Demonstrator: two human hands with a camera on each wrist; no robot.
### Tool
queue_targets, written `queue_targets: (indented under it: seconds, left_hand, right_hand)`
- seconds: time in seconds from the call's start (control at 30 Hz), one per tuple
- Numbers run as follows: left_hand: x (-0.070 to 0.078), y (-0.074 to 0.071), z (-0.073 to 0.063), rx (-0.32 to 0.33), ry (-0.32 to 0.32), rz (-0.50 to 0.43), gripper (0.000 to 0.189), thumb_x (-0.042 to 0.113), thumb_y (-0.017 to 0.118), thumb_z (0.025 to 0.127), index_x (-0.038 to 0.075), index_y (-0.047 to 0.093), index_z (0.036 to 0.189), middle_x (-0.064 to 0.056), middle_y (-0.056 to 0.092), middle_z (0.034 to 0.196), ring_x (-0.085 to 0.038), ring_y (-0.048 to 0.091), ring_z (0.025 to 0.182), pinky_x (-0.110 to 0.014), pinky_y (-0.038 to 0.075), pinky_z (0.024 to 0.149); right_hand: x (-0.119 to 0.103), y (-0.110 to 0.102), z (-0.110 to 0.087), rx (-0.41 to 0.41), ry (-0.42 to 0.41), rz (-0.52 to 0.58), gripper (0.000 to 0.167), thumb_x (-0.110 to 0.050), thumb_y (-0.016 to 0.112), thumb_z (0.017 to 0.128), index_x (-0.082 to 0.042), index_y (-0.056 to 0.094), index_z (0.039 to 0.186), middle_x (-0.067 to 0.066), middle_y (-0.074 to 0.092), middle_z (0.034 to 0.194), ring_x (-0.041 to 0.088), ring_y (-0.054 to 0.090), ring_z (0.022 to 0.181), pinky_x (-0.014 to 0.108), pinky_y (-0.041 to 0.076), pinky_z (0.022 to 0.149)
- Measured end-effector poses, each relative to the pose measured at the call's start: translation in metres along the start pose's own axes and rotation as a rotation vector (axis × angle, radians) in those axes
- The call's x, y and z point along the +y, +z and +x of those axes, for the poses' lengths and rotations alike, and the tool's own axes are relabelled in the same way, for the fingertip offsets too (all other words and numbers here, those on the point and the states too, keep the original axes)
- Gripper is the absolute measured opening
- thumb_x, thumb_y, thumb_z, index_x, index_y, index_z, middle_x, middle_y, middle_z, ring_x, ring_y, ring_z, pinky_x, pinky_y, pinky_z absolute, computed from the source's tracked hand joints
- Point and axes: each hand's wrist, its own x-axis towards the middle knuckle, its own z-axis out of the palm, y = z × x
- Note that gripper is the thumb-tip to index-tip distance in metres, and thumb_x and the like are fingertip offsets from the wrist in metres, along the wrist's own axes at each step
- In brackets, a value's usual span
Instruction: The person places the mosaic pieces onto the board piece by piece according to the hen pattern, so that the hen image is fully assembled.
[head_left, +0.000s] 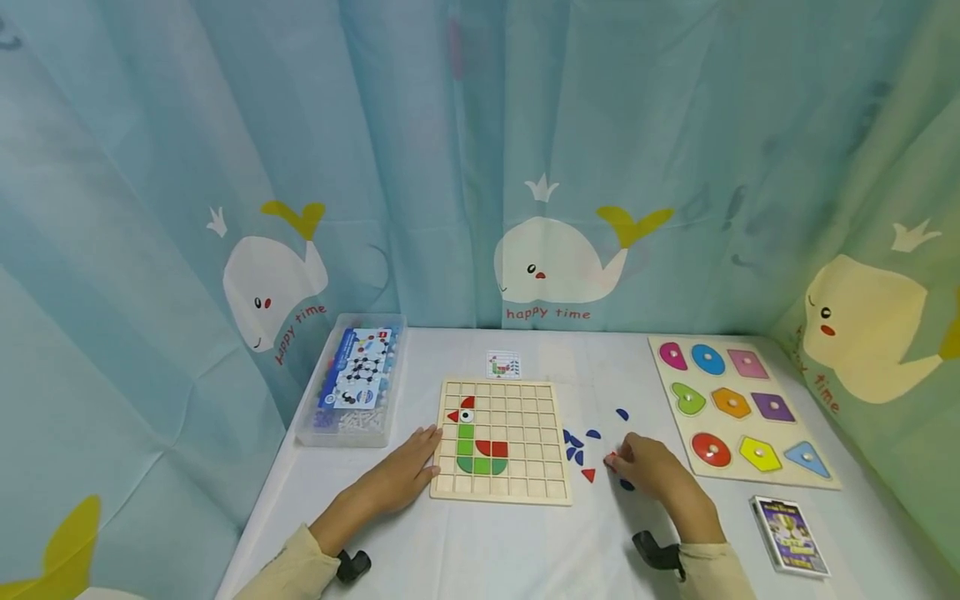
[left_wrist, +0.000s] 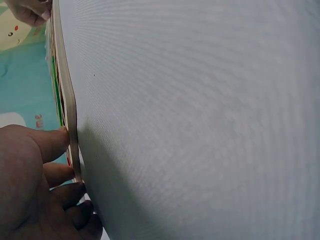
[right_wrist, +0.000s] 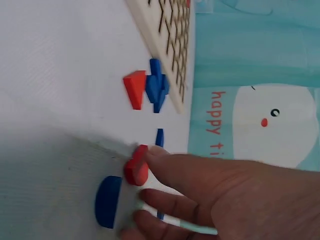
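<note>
A wooden grid board (head_left: 525, 483) lies flat on the white table, with red and green pieces forming a bird shape and a white eye piece (head_left: 467, 415) at its head. My left hand (head_left: 401, 473) rests against the board's left edge, thumb and fingertips touching it; in the left wrist view the fingers are spread along that rim. Right of the board, my right hand (head_left: 654, 465) pinches a small red piece (right_wrist: 136, 167) near the tabletop. Its exact shape is partly hidden by the thumb. Close by lie a red triangle (head_left: 588, 475) and a dark blue half-circle (right_wrist: 108, 202).
Several blue pieces (head_left: 573, 442) lie beside the board. A pattern card (head_left: 503, 364) sits behind it. At left stands a clear plastic box (head_left: 352, 383); at right are a knobbed shape puzzle (head_left: 720, 433) and a card pack (head_left: 791, 536). A whale-print curtain (head_left: 420, 167) hangs behind.
</note>
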Motion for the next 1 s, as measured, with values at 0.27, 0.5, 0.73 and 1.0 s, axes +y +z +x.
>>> queue_targets:
  seconds: [0.27, 0.5, 0.73, 1.0]
  left_hand:
    - [0.001, -0.001, 0.0, 0.001, -0.007, -0.006, 0.063, 0.029, 0.049, 0.113, 0.002, 0.027, 0.166, -0.018, 0.025, 0.174, -0.038, 0.021, 0.161, -0.056, 0.026, 0.129]
    - [0.0, 0.0, 0.001, 0.006, 0.002, -0.003, 0.063, 0.028, 0.05, 0.113, 0.001, 0.028, 0.166, -0.018, 0.026, 0.173, -0.038, 0.022, 0.161, -0.056, 0.027, 0.128]
    - [-0.001, 0.002, 0.002, 0.0, -0.011, 0.003, 0.063, 0.03, 0.049, 0.113, 0.004, 0.027, 0.167, -0.016, 0.024, 0.174, -0.037, 0.02, 0.162, -0.055, 0.026, 0.129]
    - [-0.003, 0.004, 0.003, -0.002, -0.013, 0.017, 0.064, 0.031, 0.048, 0.114, 0.005, 0.027, 0.167, -0.015, 0.024, 0.174, -0.036, 0.02, 0.162, -0.053, 0.026, 0.129]
  right_hand:
    - [0.006, 0.003, 0.005, 0.017, -0.078, 0.033, 0.029, -0.008, 0.079, 0.093, -0.002, 0.067, 0.118, 0.014, 0.061, 0.106, 0.024, 0.06, 0.09, 0.042, 0.061, 0.078]
    - [0.008, 0.012, 0.007, 0.1, -0.085, 0.029, 0.03, -0.011, 0.08, 0.094, -0.001, 0.067, 0.12, 0.014, 0.061, 0.109, 0.026, 0.059, 0.093, 0.045, 0.062, 0.085]
    - [0.004, 0.019, 0.001, 0.125, -0.079, 0.029, 0.027, -0.012, 0.081, 0.093, -0.002, 0.07, 0.115, 0.014, 0.06, 0.108, 0.025, 0.058, 0.093, 0.046, 0.062, 0.087]
    - [0.004, 0.024, -0.001, 0.148, -0.112, 0.057, 0.027, -0.009, 0.08, 0.094, -0.001, 0.069, 0.117, 0.014, 0.06, 0.107, 0.024, 0.058, 0.092, 0.043, 0.061, 0.084]
